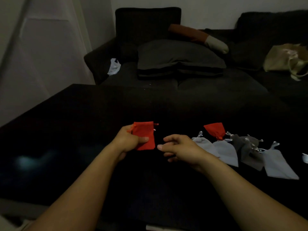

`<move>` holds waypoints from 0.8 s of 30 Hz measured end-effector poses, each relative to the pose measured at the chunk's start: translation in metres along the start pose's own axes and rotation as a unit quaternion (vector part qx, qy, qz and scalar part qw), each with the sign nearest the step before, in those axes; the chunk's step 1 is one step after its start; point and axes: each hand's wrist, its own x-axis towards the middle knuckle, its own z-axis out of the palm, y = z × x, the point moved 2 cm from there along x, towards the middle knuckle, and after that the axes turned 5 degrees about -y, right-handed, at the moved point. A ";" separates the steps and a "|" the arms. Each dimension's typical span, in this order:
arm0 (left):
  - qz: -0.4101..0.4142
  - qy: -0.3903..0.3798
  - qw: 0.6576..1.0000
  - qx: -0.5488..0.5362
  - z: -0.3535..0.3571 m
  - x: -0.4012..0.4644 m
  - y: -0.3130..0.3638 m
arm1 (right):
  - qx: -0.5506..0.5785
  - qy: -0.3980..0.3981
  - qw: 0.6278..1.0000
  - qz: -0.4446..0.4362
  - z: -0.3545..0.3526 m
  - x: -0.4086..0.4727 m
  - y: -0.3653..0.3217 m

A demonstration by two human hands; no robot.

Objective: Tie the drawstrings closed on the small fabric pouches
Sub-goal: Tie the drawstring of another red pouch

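My left hand (128, 141) grips a red fabric pouch (144, 135) above the black table (66, 130), thumb across its front. The pouch's mouth points away from me, with red drawstrings at both top corners. My right hand (179, 148) hovers just right of the pouch, fingers loosely curled and holding nothing. A second red pouch (215, 130) lies on the table to the right, its neck cinched. Beside it lie several light grey pouches (228, 151) and dark grey pouches (250, 150) with silver strings.
Behind the table stands a dark sofa (166, 77) with a grey cushion (178, 55), an orange-and-cream bolster (198, 36), a white cloth (114, 66) and a beige bag (286, 58). A pale curtain (41, 47) hangs at the left.
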 end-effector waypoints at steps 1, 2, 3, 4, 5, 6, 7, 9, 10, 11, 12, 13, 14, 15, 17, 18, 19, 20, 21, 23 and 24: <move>0.025 -0.028 0.999 0.008 0.006 -0.004 0.004 | 0.036 -0.008 0.999 0.000 -0.002 -0.002 -0.001; 0.052 -0.058 0.996 0.030 0.013 -0.007 0.009 | 0.066 -0.013 0.998 -0.004 -0.005 -0.004 -0.002; 0.077 -0.084 0.992 0.049 0.017 -0.009 0.011 | 0.086 -0.017 0.996 -0.012 -0.006 -0.004 -0.003; 0.100 -0.105 0.988 0.062 0.023 -0.010 0.014 | 0.090 -0.015 0.995 -0.027 -0.010 -0.006 -0.006; 0.120 -0.118 0.983 0.067 0.027 -0.012 0.018 | 0.087 -0.011 0.995 -0.043 -0.011 -0.006 -0.008; 0.143 -0.128 0.979 0.076 0.031 -0.013 0.022 | 0.085 -0.001 0.995 -0.061 -0.015 -0.006 -0.009; 0.161 -0.132 0.975 0.082 0.034 -0.014 0.025 | 0.089 0.011 0.993 -0.074 -0.018 -0.006 -0.011; 0.186 -0.142 0.968 0.095 0.037 -0.017 0.032 | 0.111 0.032 0.989 -0.089 -0.026 -0.005 -0.012; 0.188 -0.151 0.966 0.094 0.038 -0.019 0.035 | 0.121 0.039 0.988 -0.092 -0.030 -0.005 -0.012; 0.187 -0.158 0.966 0.085 0.038 -0.020 0.037 | 0.127 0.042 0.987 -0.092 -0.032 -0.004 -0.012; 0.183 -0.168 0.966 0.071 0.038 -0.021 0.038 | 0.131 0.042 0.986 -0.093 -0.034 -0.004 -0.011; 0.175 -0.177 0.967 0.051 0.038 -0.021 0.038 | 0.131 0.041 0.986 -0.095 -0.036 -0.004 -0.011; 0.165 -0.186 0.968 0.029 0.039 -0.021 0.038 | 0.129 0.041 0.986 -0.096 -0.038 -0.004 -0.011; 0.153 -0.191 0.970 0.007 0.039 -0.023 0.039 | 0.128 0.043 0.986 -0.095 -0.040 -0.005 -0.011; 0.140 -0.180 0.973 -0.019 0.039 -0.020 0.038 | 0.137 0.056 0.985 -0.086 -0.044 -0.006 -0.011; 0.134 -0.170 0.976 -0.025 0.037 -0.018 0.036 | 0.145 0.062 0.984 -0.077 -0.046 -0.006 -0.011; 0.122 -0.162 0.979 -0.031 0.035 -0.018 0.036 | 0.152 0.067 0.984 -0.069 -0.046 -0.007 -0.010; 0.114 -0.160 0.980 -0.034 0.034 -0.017 0.035 | 0.151 0.068 0.984 -0.061 -0.047 -0.007 -0.009; 0.104 -0.160 0.981 -0.034 0.033 -0.017 0.035 | 0.145 0.067 0.986 -0.054 -0.046 -0.007 -0.008; 0.092 -0.154 0.983 -0.030 0.030 -0.016 0.034 | 0.127 0.057 0.989 -0.045 -0.044 -0.008 -0.008; 0.091 -0.148 0.984 -0.027 0.028 -0.015 0.034 | 0.122 0.049 0.990 -0.042 -0.044 -0.008 -0.009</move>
